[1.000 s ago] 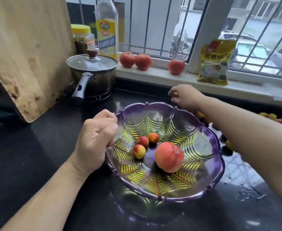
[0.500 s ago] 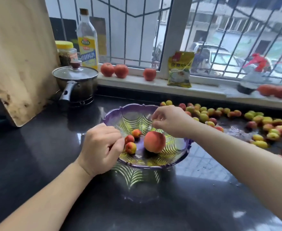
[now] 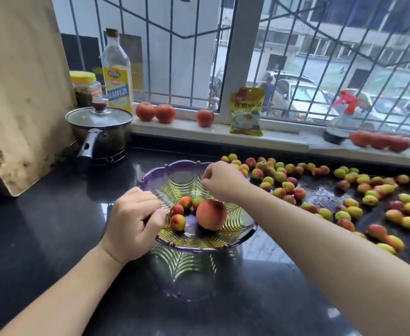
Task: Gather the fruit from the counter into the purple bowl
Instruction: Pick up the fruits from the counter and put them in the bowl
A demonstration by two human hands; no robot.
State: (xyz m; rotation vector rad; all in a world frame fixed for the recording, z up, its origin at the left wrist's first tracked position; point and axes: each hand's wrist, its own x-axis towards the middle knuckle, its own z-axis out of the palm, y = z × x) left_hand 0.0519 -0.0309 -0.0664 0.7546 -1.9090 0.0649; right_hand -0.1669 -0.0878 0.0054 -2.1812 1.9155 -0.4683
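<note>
Purple bowl: the purple bowl [image 3: 244,227] sits on the black counter [image 3: 41,226] right in front of me, between my two hands, its scalloped rim towards the window.
Fruit in bowl: one big peach [image 3: 211,214] lies near the middle, with four small fruits [image 3: 177,222] clustered just to its left, touching or nearly touching each other.
Fruit on counter: a wide scatter of small red and yellow fruit [image 3: 344,202] covers the wet counter to the right of the bowl, running from just behind my right hand out to the frame's edge.
My left hand: my left hand [image 3: 136,221] grips the near left rim of the bowl, fingers curled over the edge and the thumb pressed inside, close beside the small fruits.
My left arm: it comes in from the lower left, wrist straight, forearm low over the counter.
My right hand: my right hand [image 3: 223,179] hovers over the far right part of the bowl, above and behind the peach, knuckles up and fingers bunched downward; I cannot tell whether they pinch anything.
My right arm: it reaches in from the lower right, crossing over the bowl's right rim.
Windowsill: three tomatoes [image 3: 165,113] and a yellow packet [image 3: 247,112] stand behind.
</note>
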